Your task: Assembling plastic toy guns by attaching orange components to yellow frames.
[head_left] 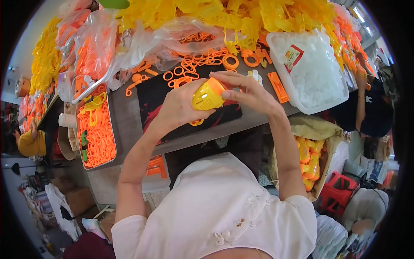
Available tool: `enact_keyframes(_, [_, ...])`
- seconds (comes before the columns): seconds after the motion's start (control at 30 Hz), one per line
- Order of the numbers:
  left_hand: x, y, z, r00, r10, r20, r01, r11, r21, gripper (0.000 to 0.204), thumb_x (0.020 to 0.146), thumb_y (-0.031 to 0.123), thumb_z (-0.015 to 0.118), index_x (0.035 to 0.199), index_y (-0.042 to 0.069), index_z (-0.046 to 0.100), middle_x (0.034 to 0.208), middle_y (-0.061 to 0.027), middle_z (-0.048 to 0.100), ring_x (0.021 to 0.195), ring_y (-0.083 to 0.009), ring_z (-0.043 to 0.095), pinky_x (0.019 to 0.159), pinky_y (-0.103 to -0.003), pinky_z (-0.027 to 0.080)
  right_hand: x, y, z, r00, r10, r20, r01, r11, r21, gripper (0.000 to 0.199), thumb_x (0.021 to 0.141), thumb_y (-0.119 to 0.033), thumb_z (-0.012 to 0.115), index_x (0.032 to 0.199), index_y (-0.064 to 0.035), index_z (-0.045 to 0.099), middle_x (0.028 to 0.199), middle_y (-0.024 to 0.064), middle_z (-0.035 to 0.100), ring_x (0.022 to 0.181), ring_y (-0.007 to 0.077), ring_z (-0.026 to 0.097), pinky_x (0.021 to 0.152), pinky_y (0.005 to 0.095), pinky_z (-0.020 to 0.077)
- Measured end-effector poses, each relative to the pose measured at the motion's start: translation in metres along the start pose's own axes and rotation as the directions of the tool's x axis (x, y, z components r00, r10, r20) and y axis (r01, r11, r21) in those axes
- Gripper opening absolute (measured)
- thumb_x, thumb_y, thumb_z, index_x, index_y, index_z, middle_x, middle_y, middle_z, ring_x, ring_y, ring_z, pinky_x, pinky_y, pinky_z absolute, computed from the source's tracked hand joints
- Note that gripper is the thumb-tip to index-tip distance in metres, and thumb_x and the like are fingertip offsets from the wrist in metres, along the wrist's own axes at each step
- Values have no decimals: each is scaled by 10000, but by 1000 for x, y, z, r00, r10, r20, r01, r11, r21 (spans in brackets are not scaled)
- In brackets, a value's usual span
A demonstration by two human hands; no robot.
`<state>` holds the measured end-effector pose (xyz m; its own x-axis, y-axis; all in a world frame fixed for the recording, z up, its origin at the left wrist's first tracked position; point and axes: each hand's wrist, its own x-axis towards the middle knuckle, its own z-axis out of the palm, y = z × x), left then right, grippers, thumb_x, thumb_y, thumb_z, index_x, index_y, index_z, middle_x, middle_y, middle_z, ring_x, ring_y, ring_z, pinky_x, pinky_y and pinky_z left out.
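Observation:
Above the dark mat (151,101) on the table, both hands are at a yellow plastic housing (206,97), cup-shaped with slots in its side and an orange round end. My left hand (177,105) is wrapped round its yellow body. At the orange end, my right hand (248,90) has its thumb and fingers closed on the rim. Loose orange rings and clips (187,73) lie just beyond the hands. A small yellow piece (196,122) shows on the mat under the left hand.
A tray of orange clips (101,142) stands at the left, a white tub of translucent pieces (312,77) at the right. Yellow parts (224,15) are heaped along the back. An orange bar (278,87) lies beside the tub. Below right, a sack holds yellow housings (309,162). Other people work at both sides.

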<state>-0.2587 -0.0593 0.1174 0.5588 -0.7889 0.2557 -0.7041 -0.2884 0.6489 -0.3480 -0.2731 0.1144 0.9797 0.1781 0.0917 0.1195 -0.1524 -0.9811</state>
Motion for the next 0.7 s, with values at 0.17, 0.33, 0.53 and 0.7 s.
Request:
enact_keyframes(0.17, [3, -3, -1, 999, -52, 13, 52, 998, -30, 664, 626, 334, 823, 1175, 43, 589, 974, -159, 672, 880, -317, 666, 771, -374, 526, 3, 16, 6, 978, -199, -66, 190, 973, -129, 506, 872, -226, 686, 1342, -100, 547, 1380, 120, 502, 1214, 237, 519, 992, 325, 436])
enact_keyframes(0.33, [4, -5, -2, 998, -42, 47, 44, 998, -33, 653, 629, 340, 820, 1160, 36, 594, 974, -155, 674, 878, -318, 666, 770, -376, 525, 0, 20, 7, 966, -242, -88, 215, 946, -241, 528, 856, -176, 696, 1354, -104, 535, 1399, 109, 489, 1268, 233, 469, 1008, 336, 429])
enact_keyframes(0.53, [4, -8, -2, 999, -25, 45, 26, 1000, -14, 665, 634, 356, 821, 1170, 39, 585, 983, -155, 673, 883, -318, 667, 774, -378, 527, -1, 23, 8, 978, -206, -26, 203, 974, -98, 581, 892, -192, 646, 1424, -85, 440, 1457, 101, 412, 1349, 239, 370, 1073, 342, 369])
enact_keyframes(0.7, [4, -7, 0, 1000, 14, -4, -14, 1000, -5, 735, 636, 367, 823, 1253, 77, 549, 999, -164, 668, 884, -326, 665, 773, -384, 528, 1, 24, 8, 977, -212, -23, 210, 976, -61, 570, 902, -180, 633, 1428, -85, 435, 1489, 83, 385, 1380, 229, 332, 1083, 346, 356])
